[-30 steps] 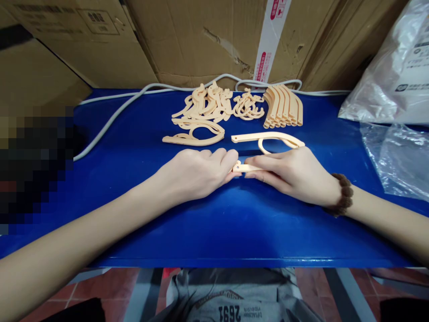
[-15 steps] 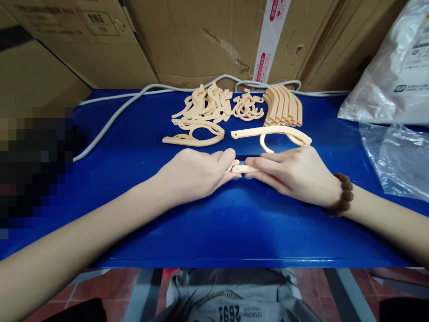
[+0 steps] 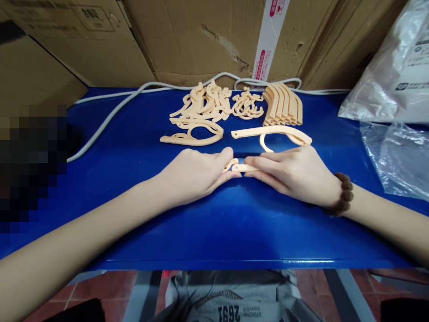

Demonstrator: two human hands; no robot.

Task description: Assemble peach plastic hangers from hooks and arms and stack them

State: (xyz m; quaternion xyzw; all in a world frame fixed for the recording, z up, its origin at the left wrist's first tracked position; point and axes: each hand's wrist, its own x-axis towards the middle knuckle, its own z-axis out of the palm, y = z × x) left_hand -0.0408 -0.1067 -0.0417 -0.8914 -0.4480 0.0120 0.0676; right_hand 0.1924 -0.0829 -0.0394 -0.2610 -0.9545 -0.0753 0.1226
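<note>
Pale strip pinched between two hands above a blue surface

The pale strip [image 3: 238, 168] is at the middle of the view, its rounded end with a small hole pointing toward the left hand [image 3: 191, 176]. The right hand [image 3: 293, 172] is closed on it, thumb and fingers pinching it so that only the end shows. The left hand is also closed, its thumb and fingers nipping a small curved piece [image 3: 228, 166] right beside that end; whether the two are joined, I cannot tell. Both hands are over the blue surface [image 3: 234, 228], and a brown fuzzy band [image 3: 343, 194] circles the right wrist.

Just beyond the right hand lies a long curved part [image 3: 268, 130] with a hook [image 3: 264, 143] under it, partly hidden by the knuckles. Beyond the left hand rests a folded assembly [image 3: 197, 141] with a loop in its middle. Farther back are a pile of curved arms [image 3: 206, 103], a tangle of hooks [image 3: 248, 105] and, on the right, a neat stack of curved bars [image 3: 283, 105].

A white cable [image 3: 115, 112] runs behind them, in front of cardboard boxes [image 3: 187, 40]. A printed plastic bag [image 3: 392, 80] and a crumpled clear sheet [image 3: 395, 156] lie at the right.
</note>
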